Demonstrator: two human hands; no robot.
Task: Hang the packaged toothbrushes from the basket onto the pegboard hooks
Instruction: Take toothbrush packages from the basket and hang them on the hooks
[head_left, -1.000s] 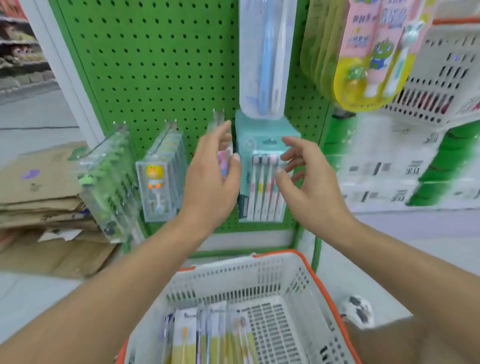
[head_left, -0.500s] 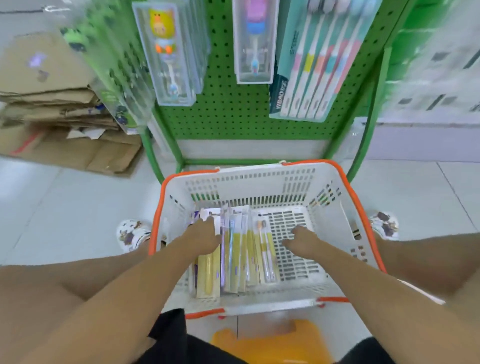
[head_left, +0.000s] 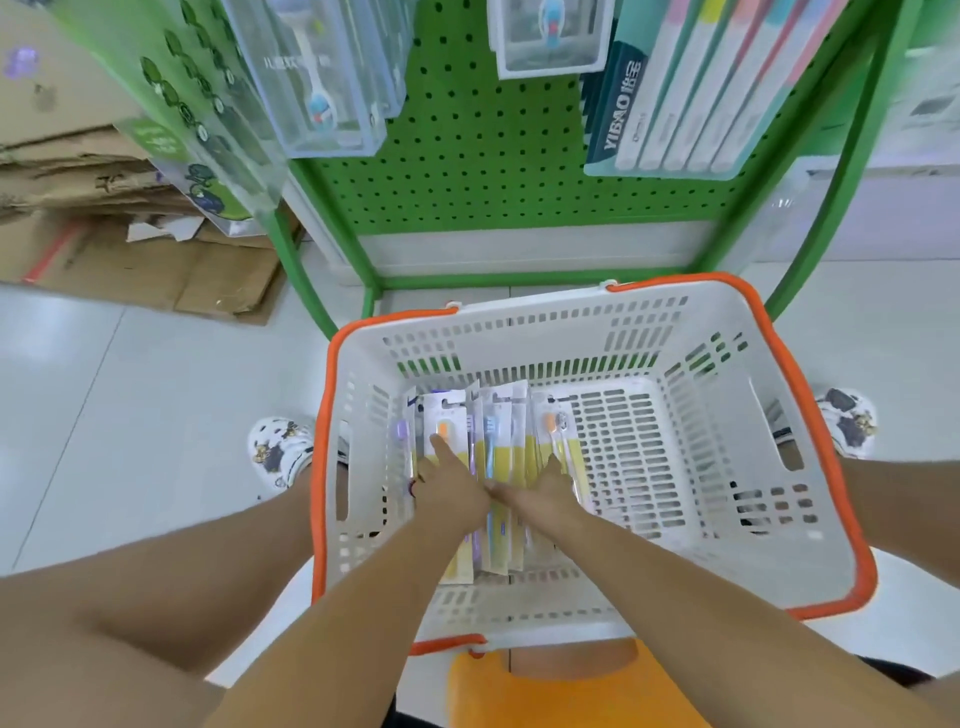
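Both hands have slid closer together since half a second ago, now nearly touching over the packs. The left hand (head_left: 457, 483) lies on a yellow-and-white carded toothbrush pack (head_left: 441, 431), forefinger stretched flat; the right hand (head_left: 545, 488) presses the neighbouring packs. Whether either grip has closed on anything I cannot tell. The packaged toothbrushes (head_left: 493, 447) stand in a row along the left wall of the white plastic basket with orange rim (head_left: 727, 343), which sits on the floor below the green pegboard (head_left: 493, 171). Picking seems in hand; next, pinch one pack and lift it to a hook.
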